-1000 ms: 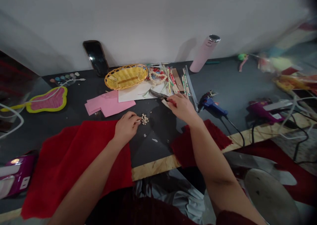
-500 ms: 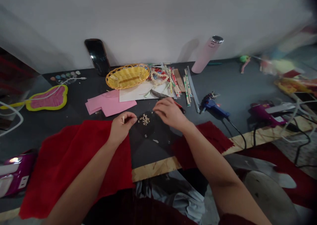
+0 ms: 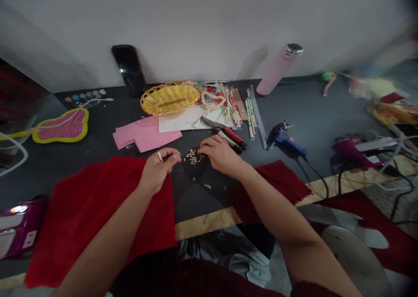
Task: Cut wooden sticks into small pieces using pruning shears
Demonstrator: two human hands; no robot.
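A small pile of pale little pieces (image 3: 193, 157) lies on the dark table between my hands. Just left of it, my left hand (image 3: 160, 166) is closed, thumb against the fingers, with a short pale stick-like piece (image 3: 160, 156) showing between them. My right hand (image 3: 220, 154) has its fingertips pressed together at the pile's right edge; whatever they pinch is too small to name. Behind that hand lie cutters (image 3: 233, 136) with red and dark handles. Pink sheets (image 3: 146, 133) lie behind my left hand.
Red cloth (image 3: 107, 201) spreads under my left forearm, a darker red cloth (image 3: 281, 181) under the right. Behind stand a yellow basket (image 3: 170, 99), phone (image 3: 130, 70) and pink bottle (image 3: 279, 70). A blue glue gun (image 3: 284, 142) with its cord lies right.
My right hand has moved down and left to the edge of the pile, uncovering the cutters' handles. My left hand stays nearly where it was, still closed. The view has shifted slightly.
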